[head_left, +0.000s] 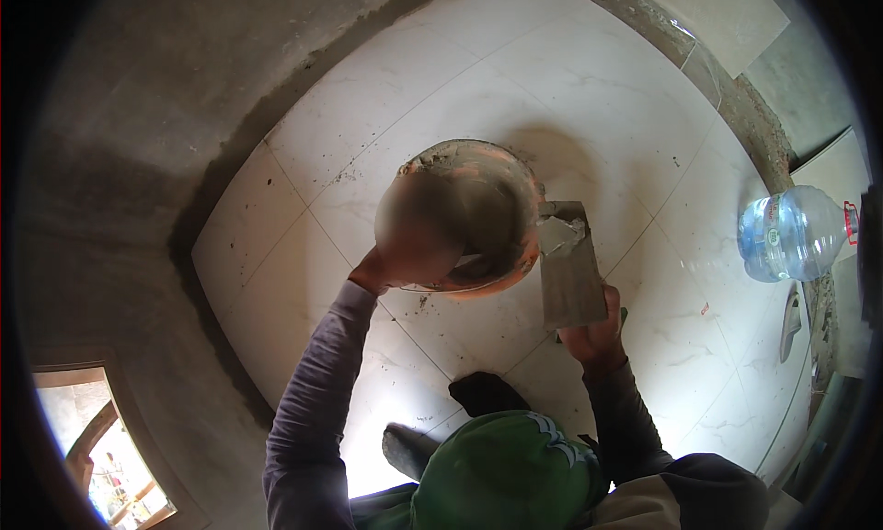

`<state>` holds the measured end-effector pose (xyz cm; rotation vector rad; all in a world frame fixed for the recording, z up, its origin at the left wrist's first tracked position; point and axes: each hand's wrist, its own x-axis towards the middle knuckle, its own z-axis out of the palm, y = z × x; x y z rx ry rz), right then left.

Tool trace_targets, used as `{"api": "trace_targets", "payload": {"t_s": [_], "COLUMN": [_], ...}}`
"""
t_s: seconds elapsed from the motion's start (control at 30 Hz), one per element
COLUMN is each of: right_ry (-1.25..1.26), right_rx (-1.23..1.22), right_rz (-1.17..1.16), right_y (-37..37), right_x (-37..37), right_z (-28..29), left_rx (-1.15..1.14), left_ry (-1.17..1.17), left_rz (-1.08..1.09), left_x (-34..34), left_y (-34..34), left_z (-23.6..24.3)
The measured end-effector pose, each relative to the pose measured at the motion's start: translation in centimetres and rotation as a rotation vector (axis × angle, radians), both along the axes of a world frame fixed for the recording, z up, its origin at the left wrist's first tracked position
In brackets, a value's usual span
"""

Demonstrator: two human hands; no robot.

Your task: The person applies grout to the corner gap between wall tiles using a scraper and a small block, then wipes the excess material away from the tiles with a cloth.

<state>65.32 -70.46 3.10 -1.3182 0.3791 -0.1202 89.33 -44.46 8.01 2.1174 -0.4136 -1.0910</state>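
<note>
Nearest the camera, at the lower edge, green cloth (501, 470) with a pale marking; just beyond, dark footwear (485, 394). Reaches forward on the left in a purplish-grey sleeve (317, 383), bringing the left hand (370, 270) to the near left side of an orange bucket (501, 286). Cannot tell the set of the left fingers, spread or pinching, under a round blurred patch covering them and part of the bucket. Grips a trowel (570, 286) in the right hand (593, 332), fingers curled and partly hidden behind the flat grey blade. Carries a pale smear of mortar (561, 234) toward the blade's far end, right beside the bucket's right rim. Around the bucket, white marbled tiles (681, 282) scattered with dark specks. Well apart on the right, a large clear bottle (796, 234) with a red handle. At lower left, a bright opening (92, 438).
</note>
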Motion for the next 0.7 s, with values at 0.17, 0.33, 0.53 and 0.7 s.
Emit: {"api": "trace_targets", "payload": {"t_s": [0.17, 0.33, 0.53, 0.7], "right_ry": [-0.155, -0.291, -0.294, -0.296], "right_rx": [1.004, 1.001, 1.115, 1.201], "right_rz": [0.019, 0.051, 0.172, 0.190], "right_y": [0.8, 2.1, 5.2, 6.5], "right_x": [1.3, 3.1, 5.5, 5.0], "right_z": [-0.2, -0.6, 0.5, 0.9], "left_rx": [-0.248, -0.579, -0.788, -0.767], "left_ry": [0.138, 0.072, -0.063, -0.202], "left_rz": [0.245, 0.580, 0.548, 0.577], "left_x": [-2.0, -6.2, -9.7, -10.8], "left_y": [2.6, 2.5, 0.9, -0.3], "left_z": [1.7, 2.7, 2.7, 0.1]}}
